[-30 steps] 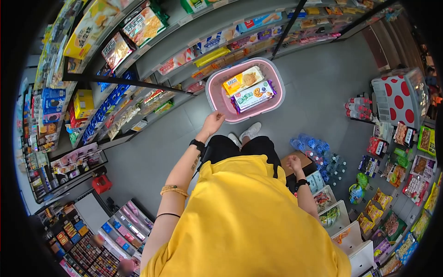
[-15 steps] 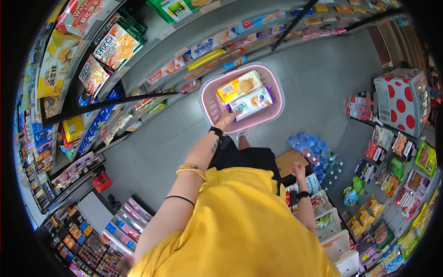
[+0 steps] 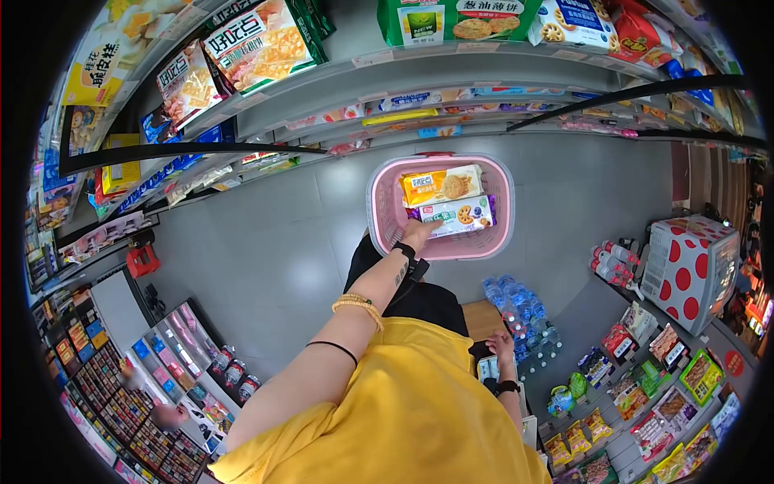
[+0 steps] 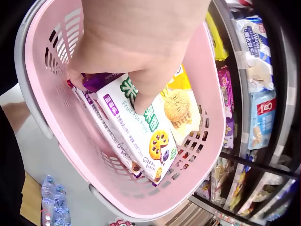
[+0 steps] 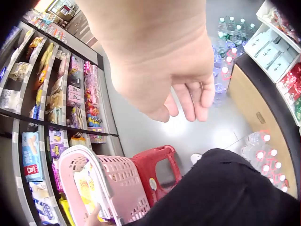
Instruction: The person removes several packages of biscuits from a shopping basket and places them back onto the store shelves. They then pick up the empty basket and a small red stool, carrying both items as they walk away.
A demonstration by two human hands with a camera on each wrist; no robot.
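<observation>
In the head view a pink basket (image 3: 506, 211) holds a yellow biscuit pack (image 3: 425, 187) and a white-and-purple biscuit pack (image 3: 480, 214). My left hand (image 3: 417, 234) reaches over the near rim. In the left wrist view that hand (image 4: 136, 56) grips the end of the white-and-purple pack (image 4: 136, 129), thumb across its printed face, fingers round its purple end. A second pack edge (image 4: 110, 136) shows beside it. My right hand (image 3: 501, 347) hangs at my side; in the right wrist view this hand (image 5: 164, 75) has loosely bent fingers around nothing.
Snack shelves (image 3: 355, 63) run along the front and left. The basket rests against or on a red stool (image 5: 155, 169); which, I cannot tell. Bottled drinks (image 3: 524, 319) and a cardboard box (image 3: 481, 319) stand on the floor at right, near a polka-dot case (image 3: 685, 270).
My left hand has moved from the basket's near rim onto the white-and-purple pack. The head view has turned, showing more of the upper shelf. My right hand stays low at my side.
</observation>
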